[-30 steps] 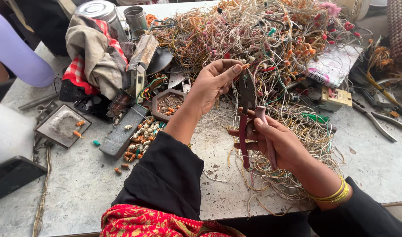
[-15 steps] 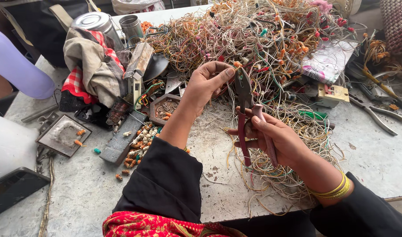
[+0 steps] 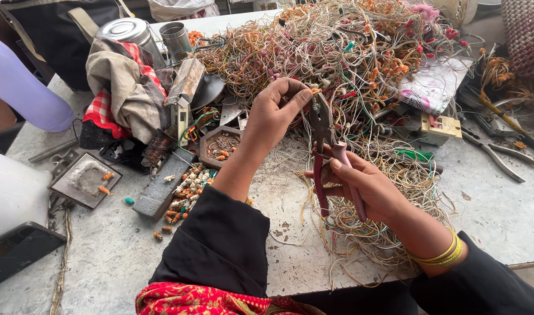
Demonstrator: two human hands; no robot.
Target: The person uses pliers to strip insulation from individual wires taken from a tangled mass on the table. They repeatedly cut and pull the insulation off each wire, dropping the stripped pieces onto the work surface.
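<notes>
My left hand [image 3: 276, 114] pinches a thin wire with a small orange connector [image 3: 315, 90] at its tip, between thumb and forefinger. My right hand [image 3: 366, 186] grips red-handled pliers [image 3: 325, 146] held upright, their dark jaws right beside the connector. Both hands hover over a grey worktable [image 3: 115, 245], in front of a large tangled heap of thin wires [image 3: 348, 52] with orange and red connectors. Loose wires [image 3: 395, 175] lie under my right hand.
A pile of cut-off connectors [image 3: 188, 186] lies by my left forearm, beside a small hexagonal tray [image 3: 220, 143]. Crumpled cloth [image 3: 124, 81] and metal cans [image 3: 133, 32] are at back left. Other pliers [image 3: 497, 157] lie at right. A square metal plate [image 3: 83, 181] is at left.
Both hands drifted slightly up and left in view. The pliers' jaws have come closer to the connector held by my left hand.
</notes>
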